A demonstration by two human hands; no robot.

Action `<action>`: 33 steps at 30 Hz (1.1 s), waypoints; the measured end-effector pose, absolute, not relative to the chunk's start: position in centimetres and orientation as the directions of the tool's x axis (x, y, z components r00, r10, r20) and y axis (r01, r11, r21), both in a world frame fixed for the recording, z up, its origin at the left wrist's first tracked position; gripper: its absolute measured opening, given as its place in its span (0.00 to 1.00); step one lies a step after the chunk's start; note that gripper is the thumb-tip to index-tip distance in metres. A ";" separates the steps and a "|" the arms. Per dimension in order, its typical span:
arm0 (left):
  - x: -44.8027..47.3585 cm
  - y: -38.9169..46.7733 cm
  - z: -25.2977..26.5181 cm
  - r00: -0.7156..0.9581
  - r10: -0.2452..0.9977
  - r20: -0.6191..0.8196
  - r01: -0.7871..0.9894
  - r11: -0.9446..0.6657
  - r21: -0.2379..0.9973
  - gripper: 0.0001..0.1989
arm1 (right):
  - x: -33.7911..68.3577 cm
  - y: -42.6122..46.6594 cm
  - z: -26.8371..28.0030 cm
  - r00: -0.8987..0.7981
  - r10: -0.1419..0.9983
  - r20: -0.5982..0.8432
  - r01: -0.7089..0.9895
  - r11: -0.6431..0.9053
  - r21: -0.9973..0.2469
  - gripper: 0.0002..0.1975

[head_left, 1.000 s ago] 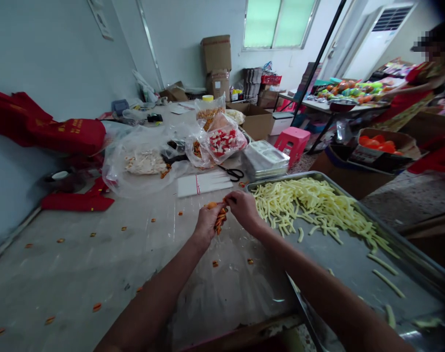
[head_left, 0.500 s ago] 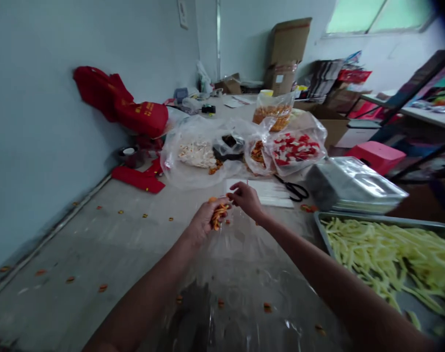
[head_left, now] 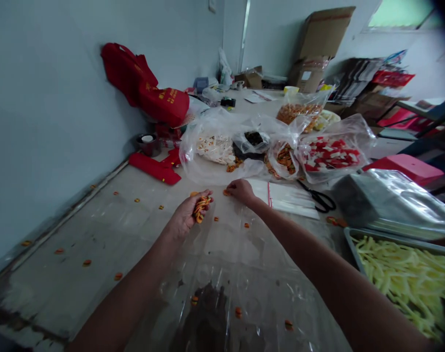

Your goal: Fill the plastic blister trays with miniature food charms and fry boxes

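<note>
My left hand (head_left: pixel 185 214) is curled around a handful of small flat orange pieces (head_left: pixel 201 210), above the plastic-covered table. To its right, my right hand (head_left: pixel 242 191) is low over the surface, its fingertips closed on one orange piece (head_left: pixel 226 192). Similar burger-patterned pieces lie spaced out in rows, such as the piece (head_left: pixel 238 312) near the front and the piece (head_left: pixel 87 263) at the left. Clear plastic (head_left: pixel 222 274) with round outlines is spread beneath them. White plastic bags with a red strip (head_left: pixel 288 198) lie just beyond my right wrist.
Open bags hold white pieces (head_left: pixel 217 149), dark pieces (head_left: pixel 254 138), orange pieces (head_left: pixel 284 159) and red-and-white pieces (head_left: pixel 330 155). Black scissors (head_left: pixel 322 199) lie at the right, near clear trays (head_left: pixel 398 200). A metal tray (head_left: pixel 354 254) holds pale yellow strips. Red cloth (head_left: pixel 152 167) lies left.
The view has turned left, so the scene sits further right. My hands have moved apart, and my right hand has gone from beside the handful down to the table with a piece.
</note>
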State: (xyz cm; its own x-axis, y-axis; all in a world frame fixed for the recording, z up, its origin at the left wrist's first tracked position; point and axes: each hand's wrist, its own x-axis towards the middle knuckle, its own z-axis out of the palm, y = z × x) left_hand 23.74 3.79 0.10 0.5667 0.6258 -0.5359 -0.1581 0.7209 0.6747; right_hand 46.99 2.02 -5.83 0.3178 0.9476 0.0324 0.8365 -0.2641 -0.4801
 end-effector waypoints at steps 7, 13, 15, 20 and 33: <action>23.8 3.9 -0.5 0.566 0.671 -0.479 -0.150 0.656 0.740 0.08 | 45.4 1.3 -4.6 0.280 0.956 0.089 0.870 -0.213 -0.445 0.07; 25.4 2.8 -0.8 0.528 0.746 -0.407 -0.033 0.497 0.867 0.14 | 43.5 -0.5 0.3 0.182 0.962 0.206 0.686 0.026 -0.727 0.13; 26.2 2.2 -1.1 0.545 0.747 -0.382 -0.001 0.456 0.890 0.09 | 42.5 -0.9 2.2 0.027 0.978 0.207 0.637 0.142 -0.757 0.11; 27.7 1.5 -1.4 0.618 0.671 -0.408 0.083 0.461 0.884 0.08 | 42.0 0.0 3.5 -0.092 0.990 0.104 0.663 0.139 -0.736 0.01; 32.1 -2.8 0.0 0.803 0.408 -0.434 0.274 0.394 0.877 0.08 | 47.2 -9.3 4.5 -0.020 0.991 0.132 0.699 0.108 -0.707 0.05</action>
State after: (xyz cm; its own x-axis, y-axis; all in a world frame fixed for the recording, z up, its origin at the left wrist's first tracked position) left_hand 32.13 -2.79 0.00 0.8031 0.4081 -0.4341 0.2743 0.3936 0.8774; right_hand 47.23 -9.28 4.52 -0.0198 0.9910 0.1324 0.6992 0.1084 -0.7067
